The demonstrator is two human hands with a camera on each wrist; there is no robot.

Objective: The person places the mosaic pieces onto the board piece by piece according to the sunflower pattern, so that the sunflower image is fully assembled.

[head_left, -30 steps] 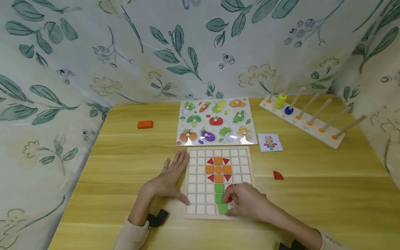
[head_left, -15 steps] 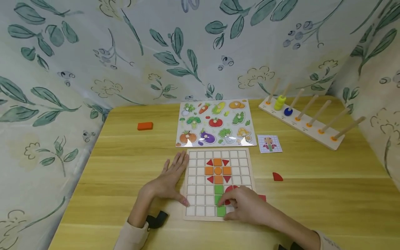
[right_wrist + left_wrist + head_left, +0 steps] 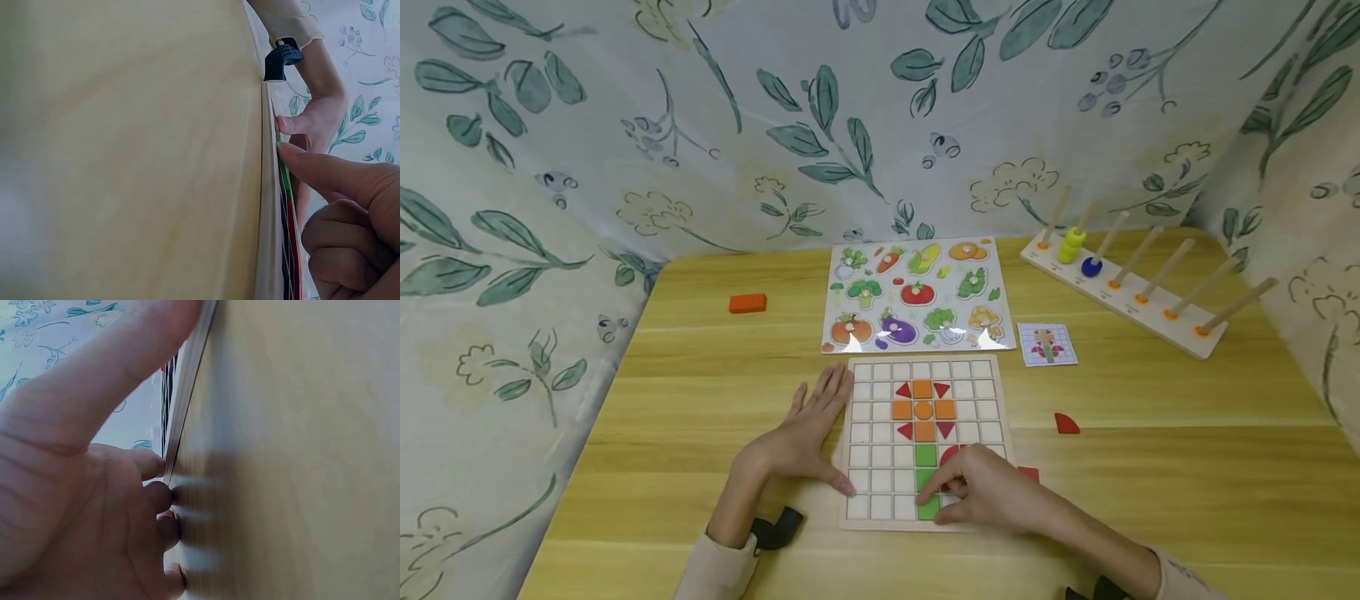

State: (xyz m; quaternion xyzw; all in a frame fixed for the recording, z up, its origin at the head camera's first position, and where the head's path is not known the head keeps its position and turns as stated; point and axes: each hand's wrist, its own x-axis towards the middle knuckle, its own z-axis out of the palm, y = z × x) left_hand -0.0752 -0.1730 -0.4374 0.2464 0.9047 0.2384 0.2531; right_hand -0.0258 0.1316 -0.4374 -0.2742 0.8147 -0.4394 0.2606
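Note:
A wooden grid board [image 3: 882,456] lies at the table's front, with orange squares, an orange circle and red triangles set in a flower shape. Below them runs a column of green squares, and the lowest green square [image 3: 928,509] is pinched between the index finger and thumb of my right hand [image 3: 996,492]. Red curved pieces [image 3: 952,456] beside the column are partly hidden by that hand. My left hand [image 3: 801,437] is spread along the board's left edge, its thumb touching the lower left corner. In the left wrist view its fingers touch the board's side [image 3: 181,400].
A red quarter-circle [image 3: 1066,424] lies right of the board, and a red piece [image 3: 1029,474] shows by its right edge. Behind are a vegetable puzzle [image 3: 880,312], a pattern card [image 3: 1048,345] and a peg stand [image 3: 1138,304]. An orange block [image 3: 748,303] sits back left.
My right hand has shifted slightly left, and the lowest green square has moved left with it, closer in line with the green column. The left hand stays at the board's edge.

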